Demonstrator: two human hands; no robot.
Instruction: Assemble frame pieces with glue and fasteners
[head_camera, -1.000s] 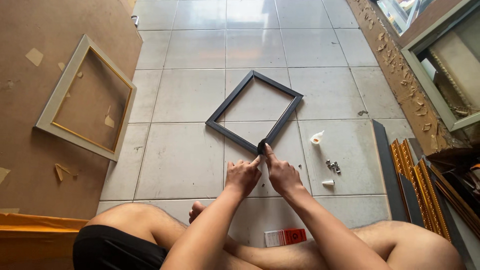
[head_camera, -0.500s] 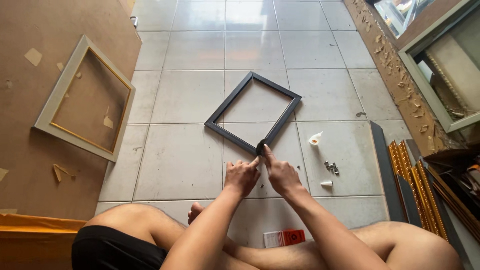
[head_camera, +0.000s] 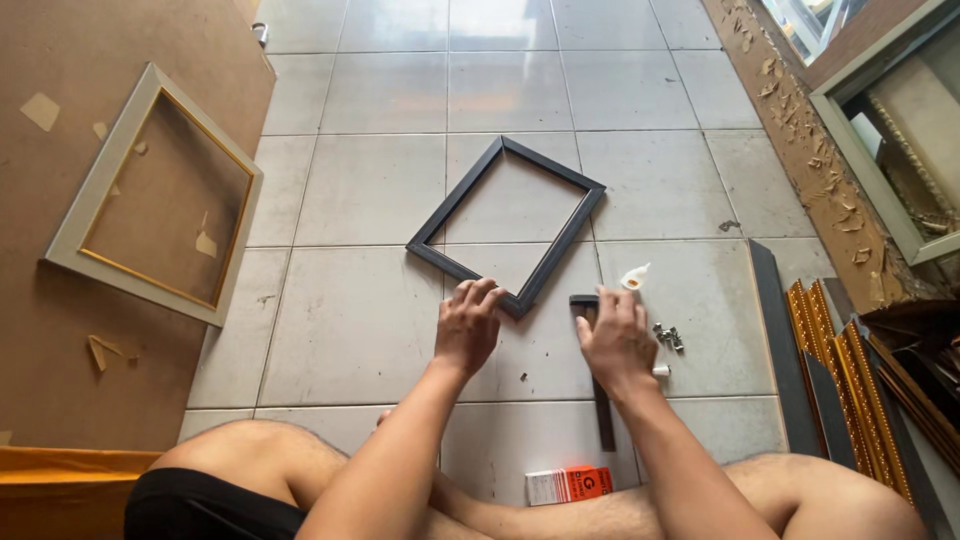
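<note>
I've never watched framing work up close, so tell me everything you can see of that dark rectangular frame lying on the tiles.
The black frame is a thin, empty rectangle of four dark, matt strips joined at mitred corners; the floor tiles show through its opening. It lies flat on the grey tiled floor, turned at an angle so one corner points toward the person. The left hand rests its fingertips at that near corner. The right hand is off it, on a dark hammer-like tool beside it.

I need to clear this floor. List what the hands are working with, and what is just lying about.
In use:
left hand on the black frame
right hand on the hammer
small metal fasteners and glue tube, close by

Lying about:
pale frame
brown board
gilded mouldings
orange-and-white box
</note>
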